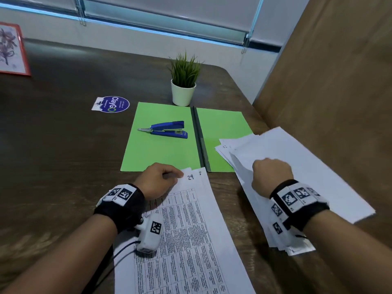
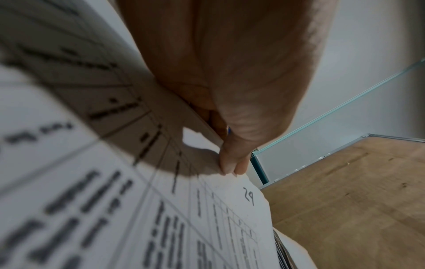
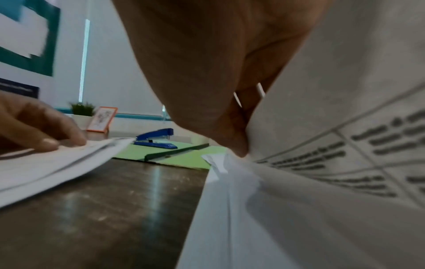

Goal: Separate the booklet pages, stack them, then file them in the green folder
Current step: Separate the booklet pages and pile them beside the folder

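Observation:
The green folder (image 1: 161,149) lies open on the dark table, seen low in the right wrist view as the folder (image 3: 184,158). Printed pages (image 1: 191,230) marked "24" lie near the front edge. My left hand (image 1: 177,177) pinches their top left corner; the wrist view shows the left hand (image 2: 232,168) with thumb and finger closed on that page (image 2: 207,227). My right hand (image 1: 271,174) is fisted round a white sheet (image 1: 297,158) lifted over a loose pile of pages (image 1: 282,234) at the right. Up close, the right hand (image 3: 239,143) grips the sheet (image 3: 333,127).
A blue stapler (image 1: 167,129) lies on the folder's left flap. A small potted plant (image 1: 183,85) stands behind the folder, a round sticker (image 1: 112,104) to its left. A red-framed picture (image 1: 10,49) is far left, a wooden partition (image 1: 328,81) on the right.

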Demonstrator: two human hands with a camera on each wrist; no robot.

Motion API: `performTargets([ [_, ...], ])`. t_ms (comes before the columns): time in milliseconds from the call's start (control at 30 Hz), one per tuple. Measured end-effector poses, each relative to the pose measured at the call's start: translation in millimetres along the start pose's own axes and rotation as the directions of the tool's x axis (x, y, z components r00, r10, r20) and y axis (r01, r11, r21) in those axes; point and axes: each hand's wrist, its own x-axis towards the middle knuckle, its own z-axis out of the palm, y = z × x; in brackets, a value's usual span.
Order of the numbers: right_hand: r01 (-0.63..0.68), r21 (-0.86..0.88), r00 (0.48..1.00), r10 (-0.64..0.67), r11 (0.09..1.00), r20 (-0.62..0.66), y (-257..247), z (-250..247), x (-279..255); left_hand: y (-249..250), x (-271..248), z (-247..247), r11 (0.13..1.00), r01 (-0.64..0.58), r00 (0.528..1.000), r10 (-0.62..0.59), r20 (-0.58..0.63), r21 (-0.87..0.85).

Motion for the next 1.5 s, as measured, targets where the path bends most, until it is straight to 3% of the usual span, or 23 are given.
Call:
performTargets([
  [133,-0.055,0.036,0.995,0.052,0.998,0.081,-3,20,13,-1,1,0,1.0,0.008,1.0,-0.008,-0.005,-0.003],
  [267,-0.115,0.092,0.992,0.11,0.989,0.055,5,26,22,0,1,-1,1.0,0.0,1.0,0.0,0.008,0.003],
  [367,-0.077,0.195,0.996,0.085,0.978,-0.036,-2,27,19,0,1,-1,1.0,-0.006,1.0,0.006,0.01,-0.008],
  [433,0.029,0.363,0.988,0.03,0.931,-0.155,-20,25,7,0,1,-1,1.0,-0.006,1.0,0.006,0.014,-0.002],
  [467,0.098,0.49,0.98,0.001,0.866,-0.197,-31,23,-1,0,1,-1,1.0,-0.005,1.0,0.005,0.015,0.001],
  [533,0.172,0.771,0.979,-0.02,0.613,-0.203,-54,24,-12,1,1,-1,1.0,0.001,1.0,-0.001,0.014,0.002],
  [600,0.138,0.927,0.99,-0.047,0.348,-0.129,-76,31,-16,1,0,-1,1.0,0.016,1.0,-0.016,0.01,-0.002],
  [633,0.098,0.957,0.994,-0.065,0.274,-0.083,-85,36,-16,1,0,-1,1.0,0.026,1.0,-0.026,0.007,-0.005],
  [700,0.026,0.98,0.996,-0.089,0.2,-0.008,-98,48,-17,1,-1,0,0.999,0.033,0.999,-0.033,-0.004,-0.006],
  [767,0.021,0.988,0.998,-0.055,0.152,-0.013,-105,60,-18,1,0,0,1.0,0.026,0.999,-0.026,-0.02,0.007],
  [900,0.029,0.999,1.0,-0.001,-0.026,-0.029,-100,66,-18,2,0,1,1.0,0.006,0.999,-0.005,-0.052,0.006],
  [1000,0.046,0.998,0.997,-0.053,-0.047,-0.049,-96,68,-20,0,1,2,1.0,-0.001,0.999,0.002,-0.043,0.015],
  [1100,0.082,0.995,0.992,-0.089,-0.05,-0.086,-96,71,-21,2,-2,2,0.996,0.035,0.999,-0.034,0.015,-0.08],
  [1433,0.162,0.986,0.978,-0.126,-0.023,-0.164,-99,70,-24,5,-2,-1,0.992,0.087,0.996,-0.086,0.015,-0.086],
  [1500,0.175,0.984,0.979,-0.11,0.018,-0.172,-101,69,-24,2,0,-1,0.99,0.105,0.994,-0.101,0.038,-0.097],
])
